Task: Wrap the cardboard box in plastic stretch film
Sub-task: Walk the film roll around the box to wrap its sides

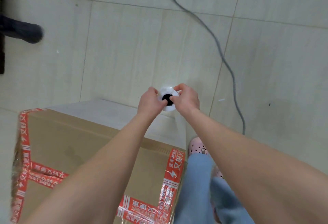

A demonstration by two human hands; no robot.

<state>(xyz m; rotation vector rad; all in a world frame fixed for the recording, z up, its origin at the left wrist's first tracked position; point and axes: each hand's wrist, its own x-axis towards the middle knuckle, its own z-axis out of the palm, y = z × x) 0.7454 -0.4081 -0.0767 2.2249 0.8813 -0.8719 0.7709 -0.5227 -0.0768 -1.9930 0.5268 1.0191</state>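
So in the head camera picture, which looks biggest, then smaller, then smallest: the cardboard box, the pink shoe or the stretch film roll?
1. cardboard box: by far the largest.
2 and 3. pink shoe and stretch film roll: these look about alike. Both are partly hidden and the roll shows only its end, so I can't rank them.

Box (85, 145): brown cardboard, red tape (171, 174) with white lettering. Film roll (168, 107): white, black core. Floor (133, 46): pale tiles.

An indoor room, home or storeroom unclear: pale tiled floor (134, 50), loose grey cable (220, 46), taped cardboard box (92, 145).
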